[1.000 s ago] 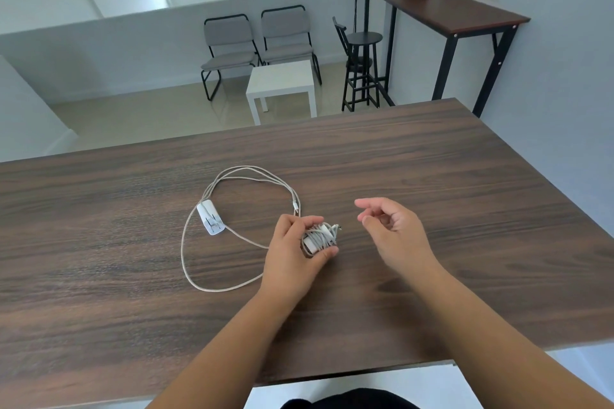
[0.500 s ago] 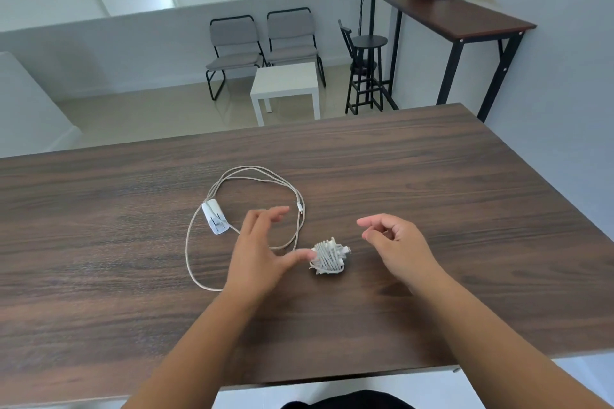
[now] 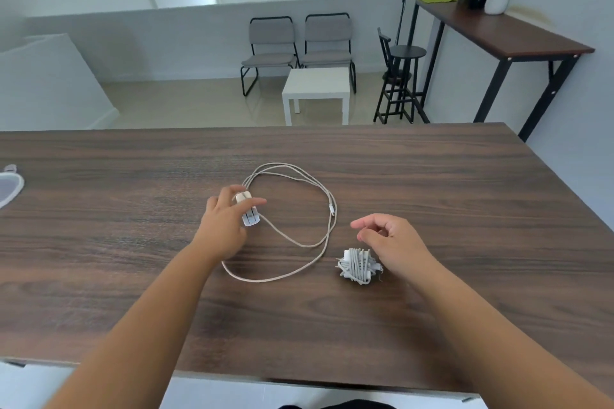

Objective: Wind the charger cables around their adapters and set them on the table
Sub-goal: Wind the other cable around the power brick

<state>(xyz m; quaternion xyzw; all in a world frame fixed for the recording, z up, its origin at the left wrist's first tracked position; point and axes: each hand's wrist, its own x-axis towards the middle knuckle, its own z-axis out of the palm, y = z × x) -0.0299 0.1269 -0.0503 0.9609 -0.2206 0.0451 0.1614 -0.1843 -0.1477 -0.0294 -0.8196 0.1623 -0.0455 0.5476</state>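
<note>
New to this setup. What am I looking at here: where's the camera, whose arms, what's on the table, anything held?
There is no machine, only a person's two bare arms, filmed by one wide-angle camera worn on the head and looking forward and down. On the dark wooden table lie two white chargers. One adapter, the wound charger, has its cable wrapped around it and lies free by the right hand, whose loosely curled fingers hold nothing. The left hand has its fingers on the unwound adapter, whose loose cable lies in loops on the table. Whether that adapter is lifted yet, I cannot tell.
</note>
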